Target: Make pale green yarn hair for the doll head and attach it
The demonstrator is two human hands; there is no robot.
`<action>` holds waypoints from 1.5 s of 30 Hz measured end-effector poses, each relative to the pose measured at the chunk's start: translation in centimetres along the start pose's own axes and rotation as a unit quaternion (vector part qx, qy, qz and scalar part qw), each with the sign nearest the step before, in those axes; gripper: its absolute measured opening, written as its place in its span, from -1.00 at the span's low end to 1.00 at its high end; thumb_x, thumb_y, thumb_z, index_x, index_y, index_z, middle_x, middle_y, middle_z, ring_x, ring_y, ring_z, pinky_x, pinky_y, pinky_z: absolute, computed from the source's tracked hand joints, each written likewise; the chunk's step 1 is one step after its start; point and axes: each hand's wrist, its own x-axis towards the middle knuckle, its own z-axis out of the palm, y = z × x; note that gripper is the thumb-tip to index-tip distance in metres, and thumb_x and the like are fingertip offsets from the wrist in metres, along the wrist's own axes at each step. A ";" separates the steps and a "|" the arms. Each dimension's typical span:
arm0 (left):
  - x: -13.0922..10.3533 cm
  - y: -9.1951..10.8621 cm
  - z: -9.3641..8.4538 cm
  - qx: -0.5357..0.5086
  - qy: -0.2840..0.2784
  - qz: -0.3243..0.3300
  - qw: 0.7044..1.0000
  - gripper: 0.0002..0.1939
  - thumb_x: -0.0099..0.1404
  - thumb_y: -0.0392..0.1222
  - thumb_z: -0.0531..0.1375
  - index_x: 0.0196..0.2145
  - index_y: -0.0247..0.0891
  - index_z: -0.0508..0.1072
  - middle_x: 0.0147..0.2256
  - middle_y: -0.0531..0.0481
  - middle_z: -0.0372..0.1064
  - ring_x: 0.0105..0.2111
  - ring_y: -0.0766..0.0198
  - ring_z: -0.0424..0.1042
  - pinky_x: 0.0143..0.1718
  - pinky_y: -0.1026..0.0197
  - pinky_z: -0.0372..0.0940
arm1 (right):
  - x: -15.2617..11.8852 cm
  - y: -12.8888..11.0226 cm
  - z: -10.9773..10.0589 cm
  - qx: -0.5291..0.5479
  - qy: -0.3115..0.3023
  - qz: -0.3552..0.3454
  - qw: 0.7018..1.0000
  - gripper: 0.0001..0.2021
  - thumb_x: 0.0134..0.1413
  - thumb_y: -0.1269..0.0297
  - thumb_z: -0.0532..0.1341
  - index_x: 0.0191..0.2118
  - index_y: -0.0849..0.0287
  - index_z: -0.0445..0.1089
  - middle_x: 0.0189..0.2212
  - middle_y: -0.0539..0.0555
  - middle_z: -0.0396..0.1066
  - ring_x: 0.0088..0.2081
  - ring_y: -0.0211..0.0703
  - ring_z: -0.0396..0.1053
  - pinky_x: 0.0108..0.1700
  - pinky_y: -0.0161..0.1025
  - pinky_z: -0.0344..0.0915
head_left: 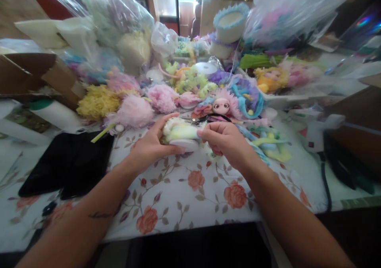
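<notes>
My left hand (pixel 156 141) is wrapped round a small roll (pixel 183 132) of pale yellow-green fluffy material with a white disc at its lower end. At the roll's right side, my right hand (pixel 218 139) pinches the end of the pale material between thumb and fingers. Dark-handled scissors (pixel 216 118) lie just behind both hands. Beyond them rests a doll head (pixel 220 106) with pink hair and large eyes. Strips of blue, green and yellow fabric (pixel 272 143) lie to the right of my right hand.
Fluffy yellow (pixel 98 106) and pink bundles (pixel 133 111) crowd the table's back left. Black flat objects (pixel 68 163) lie at left. A white glue gun (pixel 315 131) with a dark cable stands at right. Cardboard boxes and plastic bags flank the floral tablecloth (pixel 184 204).
</notes>
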 end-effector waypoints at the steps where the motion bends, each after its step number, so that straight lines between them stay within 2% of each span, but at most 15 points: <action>1: 0.0 0.0 0.0 -0.004 0.001 -0.004 1.000 -0.09 -0.04 -0.21 0.45 0.23 0.03 0.17 0.09 -0.04 0.36 0.08 -0.06 0.38 0.06 0.02 0.35 | 0.0 0.1 0.0 0.001 0.001 -0.001 1.000 -0.67 0.03 0.16 0.26 -0.60 0.16 0.19 -0.73 -0.17 -0.01 -0.66 -0.43 -0.11 -0.63 -0.35 -0.18; 16: -0.1 0.4 0.5 -0.049 0.019 -0.032 0.998 -0.11 -0.08 -0.25 0.47 0.18 0.07 0.25 0.01 0.03 0.43 0.06 -0.02 0.39 0.01 0.11 0.38 | 0.2 0.6 -0.2 -0.014 -0.005 -0.018 1.000 -0.66 0.04 0.17 0.25 -0.62 0.17 0.18 -0.70 -0.16 -0.02 -0.65 -0.43 -0.12 -0.62 -0.35 -0.18; 38: -0.1 0.3 0.8 -0.148 0.028 -0.069 0.986 -0.06 -0.08 -0.36 0.46 0.22 0.05 0.23 0.08 0.02 0.39 -0.03 0.12 0.45 -0.16 0.27 0.43 | 0.2 0.4 -0.2 -0.031 -0.007 -0.011 0.999 -0.67 0.03 0.11 0.25 -0.59 0.18 0.25 -0.71 -0.17 -0.01 -0.66 -0.44 -0.11 -0.61 -0.34 -0.18; 45: -0.1 0.2 0.7 -0.163 0.015 -0.070 0.984 -0.14 -0.05 -0.35 0.45 0.18 0.02 0.27 -0.01 0.04 0.45 -0.10 0.19 0.48 -0.17 0.31 0.42 | 0.1 0.5 -0.3 -0.019 -0.013 -0.013 1.000 -0.64 0.04 0.08 0.26 -0.59 0.18 0.23 -0.70 -0.17 -0.01 -0.65 -0.45 -0.12 -0.61 -0.34 -0.19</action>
